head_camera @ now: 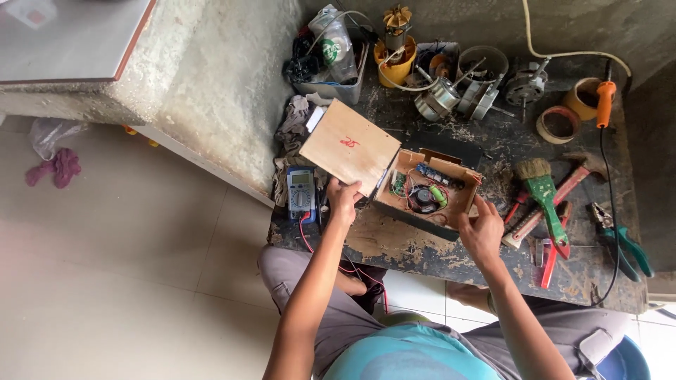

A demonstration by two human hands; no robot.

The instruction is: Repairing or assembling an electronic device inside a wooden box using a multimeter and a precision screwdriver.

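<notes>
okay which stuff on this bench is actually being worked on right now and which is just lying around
In hand:
wooden lid, held by left hand
open wooden box with wiring, steadied by right hand

Lying about:
multimeter
green-handled brush
hammer
pliers
motor parts
tape rolls

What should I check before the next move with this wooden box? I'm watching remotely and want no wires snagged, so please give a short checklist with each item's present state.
1. Lid swung fully off the opening: ok, held up by the left hand.
2. Box steadied: ok, right hand at its near corner.
3. Wires inside clear of the rim: cannot tell.
4. Multimeter leads out of the way: not ok, a red lead trails off the bench edge.
5. Brush clear of the box: ok.
</notes>
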